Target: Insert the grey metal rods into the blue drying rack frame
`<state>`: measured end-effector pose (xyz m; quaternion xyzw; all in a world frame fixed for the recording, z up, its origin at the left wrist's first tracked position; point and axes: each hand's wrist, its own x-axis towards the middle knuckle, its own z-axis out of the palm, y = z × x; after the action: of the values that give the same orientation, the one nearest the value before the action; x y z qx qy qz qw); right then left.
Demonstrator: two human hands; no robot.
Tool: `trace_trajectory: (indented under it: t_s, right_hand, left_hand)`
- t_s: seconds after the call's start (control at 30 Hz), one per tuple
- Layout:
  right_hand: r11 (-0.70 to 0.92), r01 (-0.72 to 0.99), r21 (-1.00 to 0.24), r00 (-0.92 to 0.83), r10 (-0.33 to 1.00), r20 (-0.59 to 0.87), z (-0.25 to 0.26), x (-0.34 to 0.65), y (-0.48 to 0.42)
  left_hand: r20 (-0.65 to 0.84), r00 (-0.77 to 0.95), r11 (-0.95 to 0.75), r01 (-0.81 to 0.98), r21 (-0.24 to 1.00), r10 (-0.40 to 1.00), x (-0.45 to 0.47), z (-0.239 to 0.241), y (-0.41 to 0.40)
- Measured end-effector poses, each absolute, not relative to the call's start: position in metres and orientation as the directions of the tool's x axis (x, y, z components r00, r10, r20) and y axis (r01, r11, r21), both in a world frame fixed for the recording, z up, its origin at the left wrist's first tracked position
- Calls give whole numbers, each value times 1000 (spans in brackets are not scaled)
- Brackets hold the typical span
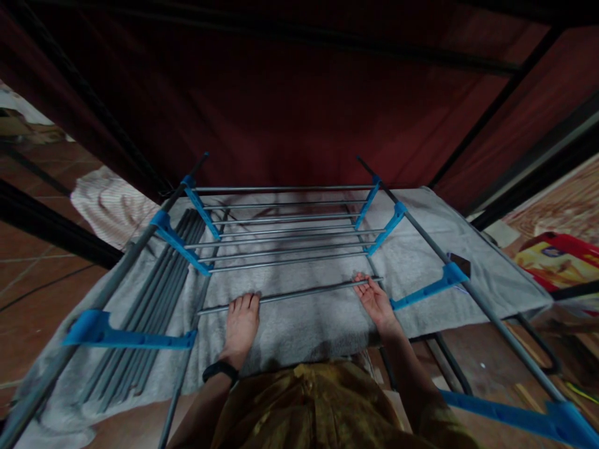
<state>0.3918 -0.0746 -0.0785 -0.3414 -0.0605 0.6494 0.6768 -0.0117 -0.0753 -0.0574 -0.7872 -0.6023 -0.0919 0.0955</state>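
Observation:
A half-built metal rack (416,224) with grey tubes and blue plastic brackets lies over a grey towel (309,324) on the floor. One loose grey rod (299,294) lies crosswise in front of the fitted rungs. My left hand (241,324) rests with its fingertips curled on the rod's left part, a black band on the wrist. My right hand (374,299) grips the rod near its right end, fingers closed over it. Several fitted rungs (290,234) span between the blue brackets further away.
A bundle of spare grey rods (154,299) lies on the towel at the left. A dark red cloth wall (299,106) hangs behind. A striped cloth (110,206) lies at the far left. A red and yellow package (559,259) sits on the right.

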Motion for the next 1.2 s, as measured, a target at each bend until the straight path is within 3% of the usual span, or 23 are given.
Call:
trace_trajectory:
  t_s: [1.2]
  right_hand:
    - [-106,-839,-533,137,907,-397,-92,397,-68]
  left_hand:
    - [255,202,-207,978,-7,945,-9,-57,-72]
